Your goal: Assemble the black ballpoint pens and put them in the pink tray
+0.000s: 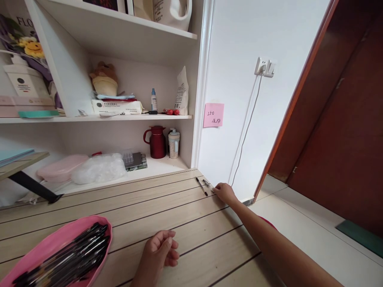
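At the far right corner of the table [191, 223], my right hand [224, 192] reaches out with its fingers drawn together and turned down. A small piece shows at the fingertips; its kind is too small to tell. Just left of this hand lie a black pen [201, 186] and a short clear-and-black piece [206, 183], both on the table. My left hand [160, 251] hovers or rests near the front middle, fingers loosely curled and apart, nothing visible in it. To its left is a pink basin [109, 235] holding many black pens [74, 255], lying side by side.
White shelves [137, 118] stand behind the table, with a red jug [157, 142], a light cup [174, 144] and a pink box [61, 167]. A pink note [213, 115] is on the wall. A cable [251, 127] hangs from the socket [261, 66] beside the table's right edge.
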`<state>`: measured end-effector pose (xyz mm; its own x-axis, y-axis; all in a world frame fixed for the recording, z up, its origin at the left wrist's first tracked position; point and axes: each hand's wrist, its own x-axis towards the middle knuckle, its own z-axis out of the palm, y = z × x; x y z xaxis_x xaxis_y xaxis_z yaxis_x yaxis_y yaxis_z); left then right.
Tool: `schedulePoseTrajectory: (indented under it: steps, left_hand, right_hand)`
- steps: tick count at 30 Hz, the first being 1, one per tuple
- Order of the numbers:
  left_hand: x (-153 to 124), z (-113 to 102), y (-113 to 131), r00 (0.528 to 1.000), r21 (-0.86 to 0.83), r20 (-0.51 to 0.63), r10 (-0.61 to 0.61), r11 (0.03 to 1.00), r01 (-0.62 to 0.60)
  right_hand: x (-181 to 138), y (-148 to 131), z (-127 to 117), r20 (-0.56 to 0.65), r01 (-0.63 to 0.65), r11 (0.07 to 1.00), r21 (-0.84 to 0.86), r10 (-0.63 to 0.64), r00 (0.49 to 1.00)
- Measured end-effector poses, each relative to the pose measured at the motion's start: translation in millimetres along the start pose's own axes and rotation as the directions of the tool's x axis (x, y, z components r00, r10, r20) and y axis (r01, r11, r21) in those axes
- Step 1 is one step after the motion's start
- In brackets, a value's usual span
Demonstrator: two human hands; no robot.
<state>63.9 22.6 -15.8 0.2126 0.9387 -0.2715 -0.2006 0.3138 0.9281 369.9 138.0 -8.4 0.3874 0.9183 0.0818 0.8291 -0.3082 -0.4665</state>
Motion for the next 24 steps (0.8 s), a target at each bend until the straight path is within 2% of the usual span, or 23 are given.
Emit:
schedulePoseTrajectory:
  steps: [10, 24]
  left_hand:
    - [-4.5, 1.2, 5.2, 1.0, 0.002, 0.013, 0.002, 1.0, -0.002]
    - [1.0, 0.3, -2.7, 1.0, -0.008, -0.022, -0.007, 1.0, 0.007]
  right_hand:
    - [-4.2, -3.5, 4.8, -0.01, -0.021, 0.999, -0.04, 0.02, 1.0]
    - [-1.0, -8.7, 8.6, -0.022, -0.042, 0.998, -0.053, 0.041, 0.999]
